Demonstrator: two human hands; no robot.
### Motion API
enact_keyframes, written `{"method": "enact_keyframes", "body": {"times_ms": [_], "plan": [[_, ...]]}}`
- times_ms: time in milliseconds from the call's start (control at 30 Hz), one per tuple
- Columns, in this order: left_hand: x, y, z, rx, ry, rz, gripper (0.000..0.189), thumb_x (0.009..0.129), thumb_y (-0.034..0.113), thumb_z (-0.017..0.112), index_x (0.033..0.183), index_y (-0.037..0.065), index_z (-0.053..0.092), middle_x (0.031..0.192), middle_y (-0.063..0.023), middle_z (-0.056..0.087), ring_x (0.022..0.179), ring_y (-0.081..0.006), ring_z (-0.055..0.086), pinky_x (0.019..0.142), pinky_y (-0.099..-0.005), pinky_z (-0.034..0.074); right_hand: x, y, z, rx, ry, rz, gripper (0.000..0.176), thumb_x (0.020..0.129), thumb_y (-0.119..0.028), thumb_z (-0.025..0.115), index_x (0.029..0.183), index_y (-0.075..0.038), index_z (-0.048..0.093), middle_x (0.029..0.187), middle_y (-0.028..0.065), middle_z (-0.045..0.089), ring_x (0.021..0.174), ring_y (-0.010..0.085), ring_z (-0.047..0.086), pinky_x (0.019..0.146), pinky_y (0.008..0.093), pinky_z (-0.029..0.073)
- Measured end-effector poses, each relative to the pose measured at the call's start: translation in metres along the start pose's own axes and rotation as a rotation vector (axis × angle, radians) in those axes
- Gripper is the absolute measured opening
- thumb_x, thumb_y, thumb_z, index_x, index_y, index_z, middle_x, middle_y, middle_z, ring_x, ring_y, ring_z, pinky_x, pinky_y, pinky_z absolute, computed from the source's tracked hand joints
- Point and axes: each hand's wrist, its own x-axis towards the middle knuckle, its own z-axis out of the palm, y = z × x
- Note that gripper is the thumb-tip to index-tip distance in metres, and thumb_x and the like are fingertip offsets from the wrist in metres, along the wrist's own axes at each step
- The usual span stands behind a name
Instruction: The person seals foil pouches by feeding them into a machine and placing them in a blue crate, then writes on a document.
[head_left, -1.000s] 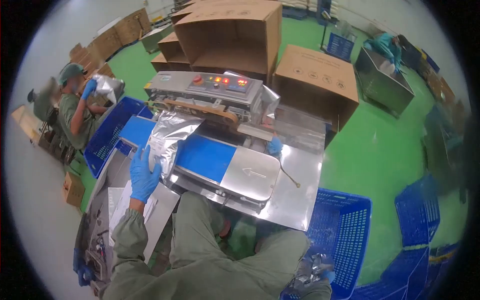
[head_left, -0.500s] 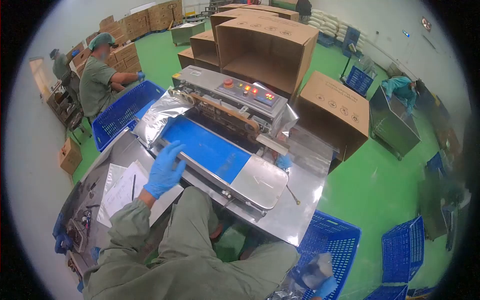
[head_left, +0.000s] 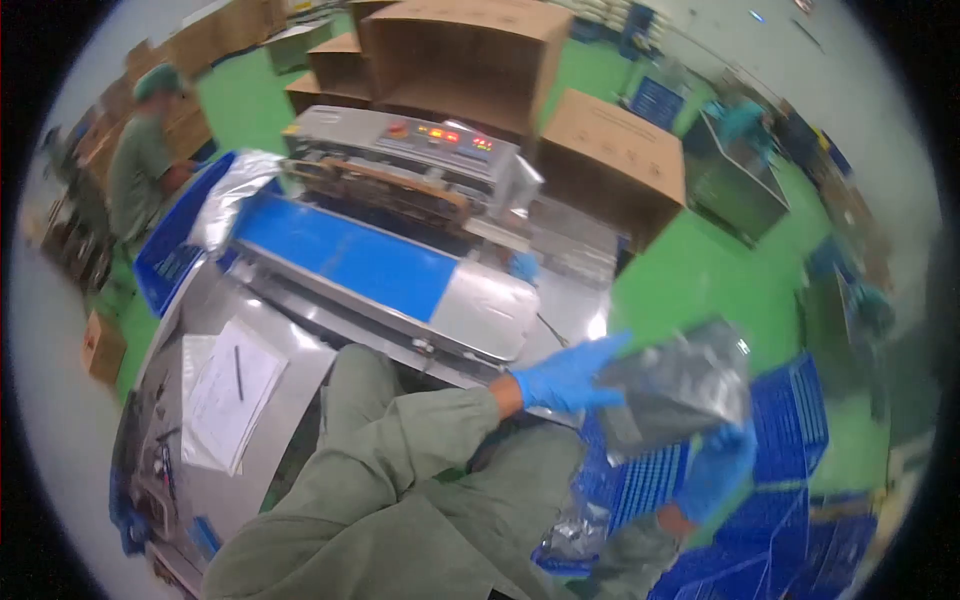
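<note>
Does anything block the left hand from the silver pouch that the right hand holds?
Nothing visible does: in this view the left hand overlaps the left edge of the silver pouch, though blur hides whether they touch. The blue crate shows below, not between.

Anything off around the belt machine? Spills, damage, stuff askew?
No clear spill or damage, though blur limits detail. Slightly odd: the silver bag at the left end of the blue belt slants, seemingly overhanging the blue crate; possibly normal.
</note>
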Motion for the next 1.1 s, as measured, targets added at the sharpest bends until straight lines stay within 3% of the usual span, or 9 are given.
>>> {"method": "enact_keyframes", "body": {"times_ms": [200, 400, 467, 600, 633, 700, 833, 1000, 1100], "plan": [[-0.016, -0.072, -0.002, -0.096, 0.194, -0.305, 0.058, 0.091, 0.026, 0.056, 0.139, 0.004, 0.032, 0.133, -0.0206, 0.043, 0.123, -0.0301, 0.045, 0.103, -0.0378, 0.036, -0.014, 0.062, 0.025, -0.151, -0.286, 0.313, 0.024, 0.09, -0.016, 0.05, 0.071, -0.005, 0.059, 0.065, 0.0042, 0.059, 0.058, 0.0107, 0.052, 0.054, 0.0247, 0.041], [0.007, -0.076, 0.002, 0.377, 0.401, -0.048, 0.053, 0.09, 0.027, 0.056, 0.134, 0.004, 0.039, 0.126, -0.016, 0.051, 0.111, -0.0237, 0.053, 0.095, -0.0336, 0.042, -0.022, 0.041, 0.02, -0.447, -0.44, 0.283, 0.024, 0.089, -0.015, 0.05, 0.073, 0.0, 0.062, 0.064, 0.0057, 0.061, 0.056, 0.0118, 0.054, 0.055, 0.0255, 0.043], [0.021, -0.068, -0.003, 0.183, 0.308, -0.2, 0.047, 0.09, 0.027, 0.057, 0.128, 0.003, 0.046, 0.116, -0.0145, 0.057, 0.102, -0.0219, 0.056, 0.09, -0.0327, 0.044, -0.026, 0.037, 0.018, -0.484, -0.448, 0.274, 0.024, 0.088, -0.015, 0.051, 0.074, 0.0, 0.063, 0.063, 0.0054, 0.061, 0.056, 0.0115, 0.054, 0.056, 0.0257, 0.043], [0.03, -0.083, -0.011, 0.009, 0.298, -0.445, 0.03, 0.09, 0.027, 0.058, 0.103, 0.0, 0.063, 0.085, -0.0103, 0.065, 0.078, -0.017, 0.059, 0.075, -0.0305, 0.047, -0.017, 0.056, -0.002, -0.521, -0.527, 0.008, 0.015, 0.084, -0.009, 0.053, 0.082, 0.001, 0.063, 0.079, 0.0082, 0.062, 0.075, 0.013, 0.056, 0.071, 0.0261, 0.044], [0.029, -0.076, -0.007, -0.003, 0.421, -0.348, 0.029, 0.09, 0.026, 0.058, 0.092, -0.002, 0.065, 0.075, -0.0106, 0.063, 0.074, -0.0168, 0.059, 0.072, -0.0298, 0.047, -0.02, 0.062, 0.01, -0.512, -0.351, -0.047, 0.013, 0.082, -0.005, 0.054, 0.089, 0.001, 0.063, 0.085, 0.0092, 0.061, 0.08, 0.0143, 0.056, 0.076, 0.0273, 0.044], [0.025, -0.067, -0.009, -0.017, 0.382, -0.406, 0.028, 0.09, 0.025, 0.058, 0.094, -0.001, 0.065, 0.077, -0.0108, 0.064, 0.075, -0.0166, 0.06, 0.072, -0.0296, 0.047, -0.026, 0.069, 0.022, -0.481, -0.296, -0.095, 0.031, 0.078, 0.003, 0.056, 0.109, -0.001, 0.059, 0.099, 0.0103, 0.059, 0.089, 0.0168, 0.055, 0.084, 0.0304, 0.044], [0.018, -0.068, -0.002, 0.004, 0.407, -0.312, 0.027, 0.09, 0.024, 0.058, 0.095, -0.001, 0.065, 0.079, -0.0105, 0.065, 0.075, -0.0154, 0.06, 0.072, -0.0297, 0.048, -0.006, 0.128, -0.011, -1.024, -0.359, -0.253, 0.019, 0.081, -0.004, 0.06, 0.099, 0.001, 0.063, 0.089, 0.0103, 0.063, 0.083, 0.0207, 0.06, 0.076, 0.0315, 0.047], [-0.021, -0.045, -0.032, -0.108, 0.395, -0.412, 0.025, 0.091, 0.02, 0.057, 0.101, -0.001, 0.063, 0.083, -0.0083, 0.064, 0.077, -0.0138, 0.058, 0.074, -0.0292, 0.047, -0.033, 0.105, 0.012, -1.005, -0.193, -0.534, 0.013, 0.085, -0.005, 0.055, 0.091, 0.002, 0.065, 0.087, 0.0109, 0.065, 0.078, 0.021, 0.061, 0.071, 0.0284, 0.046], [-0.03, 0.006, -0.047, -0.216, 0.725, -0.145, 0.027, 0.094, 0.02, 0.053, 0.085, -0.002, 0.066, 0.068, -0.0029, 0.058, 0.066, -0.0087, 0.051, 0.062, -0.0274, 0.044, -0.041, 0.074, 0.052, -0.675, -0.16, -0.695, 0.017, 0.089, -0.007, 0.051, 0.092, 0.003, 0.064, 0.08, 0.0077, 0.062, 0.075, 0.0175, 0.058, 0.067, 0.0278, 0.045]]}}
